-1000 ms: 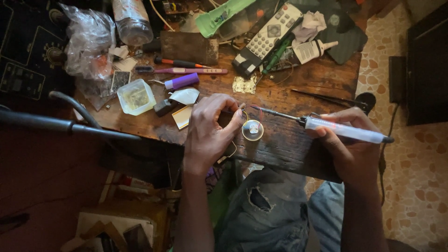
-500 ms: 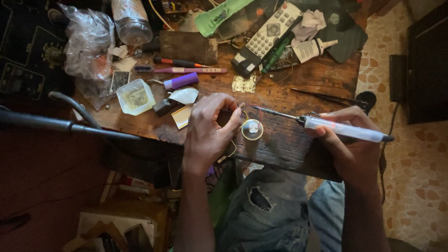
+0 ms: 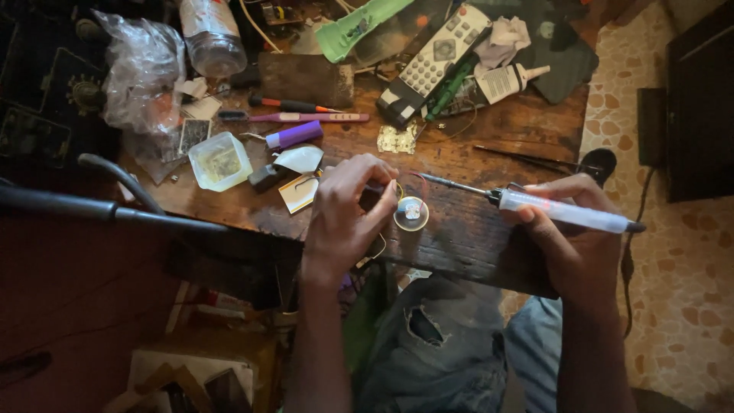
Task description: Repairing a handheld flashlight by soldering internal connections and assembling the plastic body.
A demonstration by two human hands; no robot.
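Observation:
My right hand [image 3: 569, 233] grips a soldering iron [image 3: 535, 206] with a pale handle, its thin metal tip pointing left toward a small round tin [image 3: 410, 213] on the worn wooden bench [image 3: 474, 245]. My left hand [image 3: 344, 210] rests just left of the tin, fingertips pinched on a small part with thin red and yellow wires; the part itself is mostly hidden by the fingers. The iron's tip sits a short way from those fingers, above the tin.
The back of the bench holds a grey remote control [image 3: 434, 57], a glue bottle [image 3: 508, 80], a green plastic piece [image 3: 359, 27], a purple marker [image 3: 294, 135], a small clear tub [image 3: 219, 160], a plastic bag [image 3: 141, 73] and a bottle [image 3: 210, 34]. A dark metal bar [image 3: 99, 210] crosses the left.
My left hand's fingers have shifted slightly around the small part. The right hand and soldering iron stay almost where they were.

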